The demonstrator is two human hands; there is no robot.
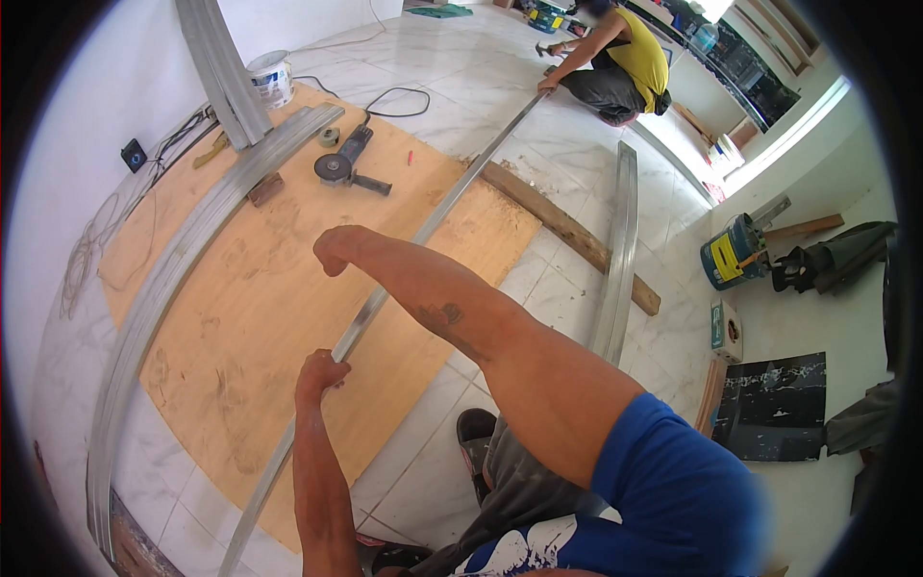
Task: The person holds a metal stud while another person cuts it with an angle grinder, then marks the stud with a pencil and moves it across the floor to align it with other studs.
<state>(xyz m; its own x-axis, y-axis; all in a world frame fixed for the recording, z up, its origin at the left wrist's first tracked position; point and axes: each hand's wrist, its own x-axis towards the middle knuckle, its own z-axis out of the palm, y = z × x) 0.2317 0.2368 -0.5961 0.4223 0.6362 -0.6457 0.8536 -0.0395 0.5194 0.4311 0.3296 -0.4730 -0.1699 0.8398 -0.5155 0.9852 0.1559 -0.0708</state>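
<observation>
- Two ppl share long metal strip (461,182): co-worker's hand (549,85) pins far end.
- L hand (320,370) clenched round strip, steadying near end.
- R hand (335,252) fisted over plywood (240,308); can't tell if holding anything.

Quick count: two people, me plus one co-worker (625,58) crouched at 1 o'clock, and one plywood sheet (260,288) dead center. One long metal strip (428,229) runs 7 to 1 o'clock, with one loose channel (622,240) and one wooden plank (567,231) at 3. Around 11 there's one angle grinder (341,168), one tape roll (329,137) and one white bucket (272,77); one blue can (731,255) at 3.
</observation>
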